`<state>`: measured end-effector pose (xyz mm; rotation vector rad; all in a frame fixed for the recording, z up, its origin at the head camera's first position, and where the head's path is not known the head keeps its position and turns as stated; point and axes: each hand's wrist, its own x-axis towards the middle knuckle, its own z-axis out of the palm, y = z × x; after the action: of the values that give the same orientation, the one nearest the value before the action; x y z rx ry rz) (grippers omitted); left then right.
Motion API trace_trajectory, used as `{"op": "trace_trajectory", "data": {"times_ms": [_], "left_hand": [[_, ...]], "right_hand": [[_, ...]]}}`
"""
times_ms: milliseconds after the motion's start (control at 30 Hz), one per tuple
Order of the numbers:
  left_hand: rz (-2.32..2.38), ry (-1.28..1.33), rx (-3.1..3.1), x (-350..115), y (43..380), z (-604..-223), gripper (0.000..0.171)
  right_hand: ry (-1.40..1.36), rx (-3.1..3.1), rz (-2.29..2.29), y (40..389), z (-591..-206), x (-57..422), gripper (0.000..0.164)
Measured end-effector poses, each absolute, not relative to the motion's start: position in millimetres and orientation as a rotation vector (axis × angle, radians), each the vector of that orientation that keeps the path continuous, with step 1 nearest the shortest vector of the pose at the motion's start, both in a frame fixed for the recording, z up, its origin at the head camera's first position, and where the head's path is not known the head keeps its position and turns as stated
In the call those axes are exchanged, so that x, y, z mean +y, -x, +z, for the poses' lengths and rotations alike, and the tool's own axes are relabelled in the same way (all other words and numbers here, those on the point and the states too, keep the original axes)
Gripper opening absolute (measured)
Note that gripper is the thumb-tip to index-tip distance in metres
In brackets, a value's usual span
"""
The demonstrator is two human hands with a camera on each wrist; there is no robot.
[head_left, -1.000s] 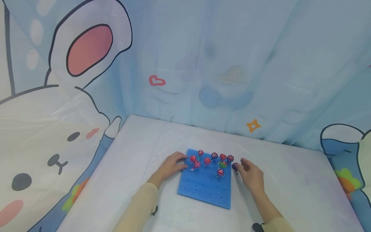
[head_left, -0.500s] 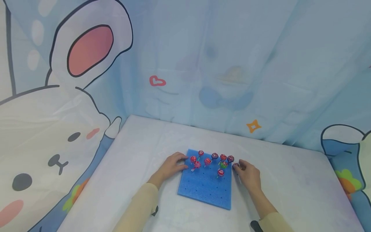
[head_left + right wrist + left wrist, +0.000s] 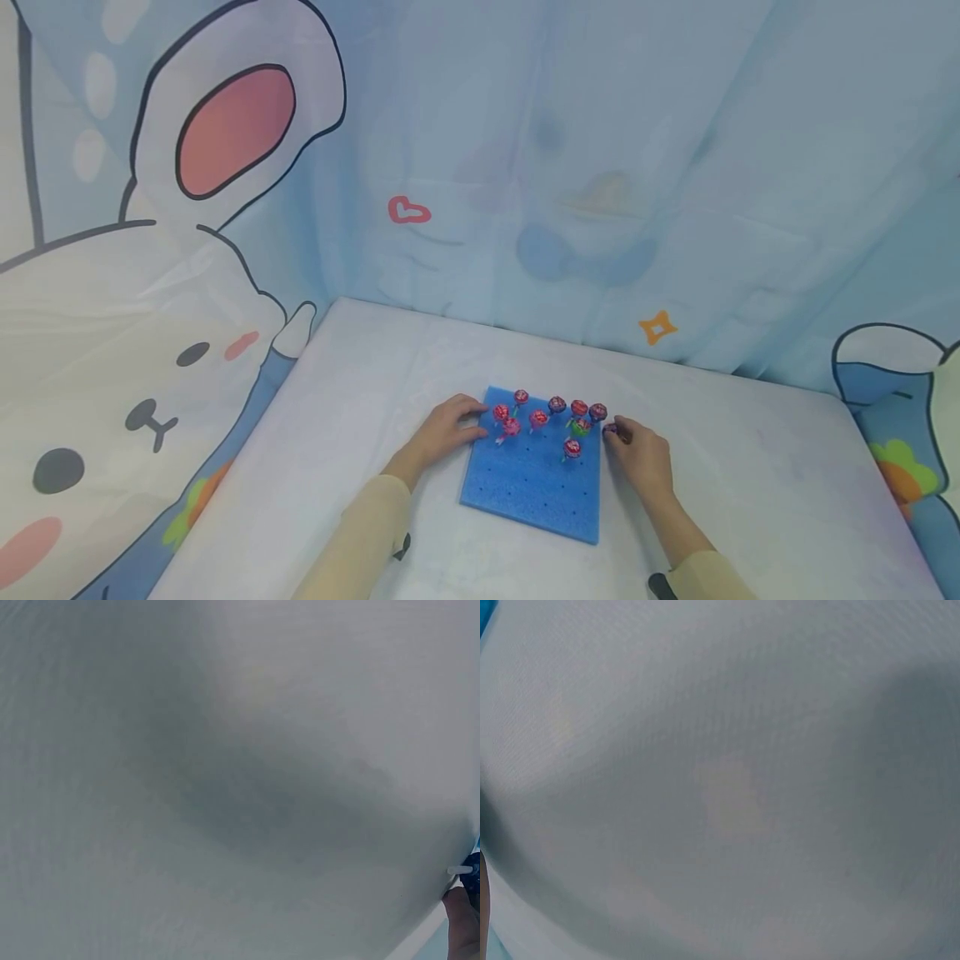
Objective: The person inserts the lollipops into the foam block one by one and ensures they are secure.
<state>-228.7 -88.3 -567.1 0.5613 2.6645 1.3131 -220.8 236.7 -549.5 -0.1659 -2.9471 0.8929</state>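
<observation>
A blue foam board (image 3: 528, 492) with small holes lies on the table. Several wrapped lollipops stand in its far half, among them a green one (image 3: 581, 427) and a red one (image 3: 572, 449) nearer the middle. My left hand (image 3: 450, 423) rests at the board's left edge, thumb and fingers spread apart. Just off the right edge, my right hand (image 3: 645, 452) pinches a dark purple lollipop (image 3: 610, 428), mostly hidden by the fingers. In the right wrist view, that lollipop's dark wrapper (image 3: 472, 879) and a bit of white stick show beside a fingertip.
A white cloth covers the table (image 3: 405, 350). Behind it hangs a light blue curtain (image 3: 480, 125) with cartoon prints, and a large printed rabbit (image 3: 112, 333) fills the left side. The left wrist view shows mostly tabletop, with a blue corner at top left.
My right hand has moved slightly left, closer to the board, and the purple lollipop is now more covered by the fingers. The left hand and the board keep their places.
</observation>
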Motion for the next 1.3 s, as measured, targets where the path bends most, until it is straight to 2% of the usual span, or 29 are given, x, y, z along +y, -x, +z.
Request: {"op": "trace_trajectory", "data": {"times_ms": [633, 1067, 1300], "left_hand": [[1.304, -0.554, 2.671, -87, 227, -567, 0.039], [1.295, -0.547, 2.668, -88, 228, -566, 0.040], [1.290, -0.562, 2.671, -88, 227, -566, 0.040]], "right_hand": [[0.182, -2.958, 0.880, 217, -548, 235, 0.038], [0.154, -2.797, 0.972, 195, -538, 237, 0.032], [0.133, -2.733, 1.060, 182, -538, 236, 0.034]]}}
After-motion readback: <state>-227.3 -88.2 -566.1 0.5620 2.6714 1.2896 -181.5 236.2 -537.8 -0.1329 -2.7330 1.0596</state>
